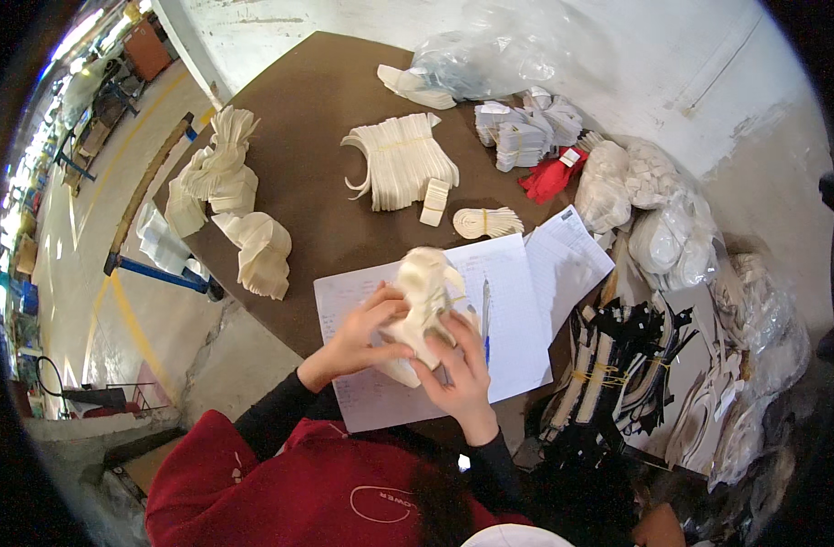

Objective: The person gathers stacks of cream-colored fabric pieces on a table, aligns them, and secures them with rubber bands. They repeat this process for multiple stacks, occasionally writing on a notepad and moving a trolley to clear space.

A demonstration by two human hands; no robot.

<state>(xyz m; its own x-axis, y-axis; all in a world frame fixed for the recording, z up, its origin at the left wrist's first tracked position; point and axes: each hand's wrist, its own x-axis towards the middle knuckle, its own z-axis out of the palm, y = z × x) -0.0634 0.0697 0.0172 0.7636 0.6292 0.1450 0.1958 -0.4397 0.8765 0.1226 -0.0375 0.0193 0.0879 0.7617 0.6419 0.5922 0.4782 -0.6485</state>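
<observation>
Over an open notebook (517, 337), my left hand (358, 337) and my right hand (460, 376) grip a bundle of cream cut pieces (424, 281) between them. Fingers of both hands are wrapped round its sides, and the bundle is a little blurred. A pen (486, 324) lies on the page just right of the bundle. Farther off on the brown table are a wide tied stack of cream curved pieces (403, 164), a small banded cream stack (434, 201) and a rounded banded bundle (487, 222).
More cream bundles (263, 251) stand at the table's left edge. Grey-white bundles (524, 132), a red cloth piece (554, 176) and a clear plastic bag (517, 55) lie at the back right. Tied black-and-white strips (599, 369) and filled bags (672, 242) crowd the right side.
</observation>
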